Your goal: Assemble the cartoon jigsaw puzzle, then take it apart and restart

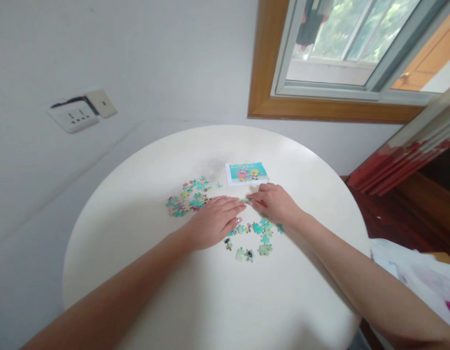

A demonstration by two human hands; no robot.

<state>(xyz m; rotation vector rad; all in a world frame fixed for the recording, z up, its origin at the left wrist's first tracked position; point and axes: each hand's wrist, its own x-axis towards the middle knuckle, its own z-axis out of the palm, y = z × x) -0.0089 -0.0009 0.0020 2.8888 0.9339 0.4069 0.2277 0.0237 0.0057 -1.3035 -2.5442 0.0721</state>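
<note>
My left hand (216, 221) lies palm down over the table, its fingers stretched out and the thumb apart from them. Its fingertips meet a small green puzzle piece (243, 199) between my hands. From the other side my right hand (276, 201) has its fingers bent and pinched at that piece, which they partly cover. Just below my hands, joined and loose puzzle pieces (257, 228) form a rough curve, partly hidden by my left hand. Nearer to me lie a pale green joined pair (264, 250) and another piece with a dark print (249, 255).
A heap of mixed puzzle pieces (179, 206) lies left of my left hand. Behind my hands is a picture card (247, 173) with pink and yellow cartoon figures. The round white table (144, 282) meets a wall with a socket (77, 116); a window (330, 53) is at upper right.
</note>
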